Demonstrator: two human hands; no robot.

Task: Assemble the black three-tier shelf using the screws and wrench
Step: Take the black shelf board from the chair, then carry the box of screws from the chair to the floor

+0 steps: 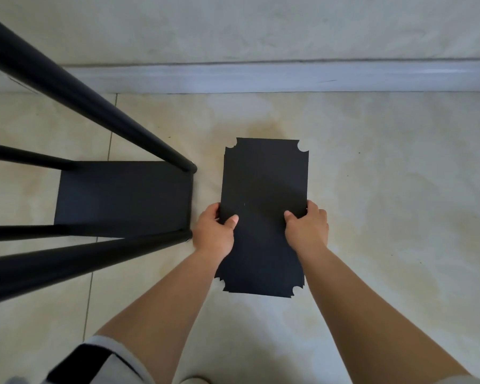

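Black shelf board [263,189] gripped at both long edges by left hand [214,234] and right hand [306,230], just right of shelf frame [122,198], above tile floor [385,189]

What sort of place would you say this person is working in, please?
Probably an indoor room at home: a tiled floor meets a pale baseboard and wall, with nothing like a workbench in view.

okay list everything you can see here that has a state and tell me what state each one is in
Left hand: grips the loose panel's left edge.
Right hand: grips its right edge.
Loose shelf panel: held over the floor, not fitted.
Shelf frame: standing, one panel fitted at the bottom.
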